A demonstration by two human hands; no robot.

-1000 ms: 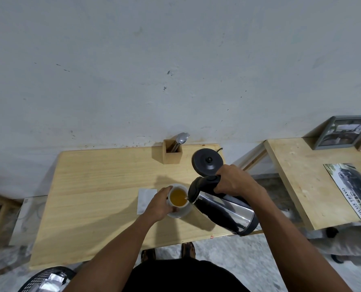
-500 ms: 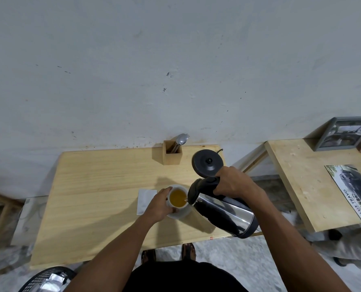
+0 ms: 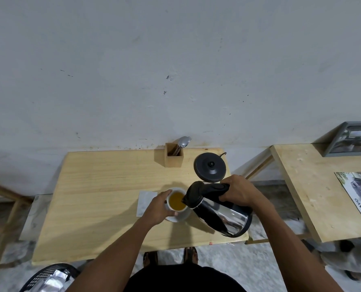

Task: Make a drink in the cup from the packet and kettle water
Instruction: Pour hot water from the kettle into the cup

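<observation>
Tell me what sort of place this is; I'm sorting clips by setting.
Probably a plain home or workshop corner, not a fitted kitchen: bare wooden table against a scuffed wall, kettle base, framed picture alongside.

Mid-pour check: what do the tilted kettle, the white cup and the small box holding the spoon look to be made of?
The shiny silver kettle looks like polished steel: its body mirrors the room. Its black lid and handle look like matte plastic. The white cup holding amber liquid appears to be glazed ceramic, smooth and white, though plastic cannot be ruled out. The small square box looks like unpainted pale wood, matching the table.
</observation>
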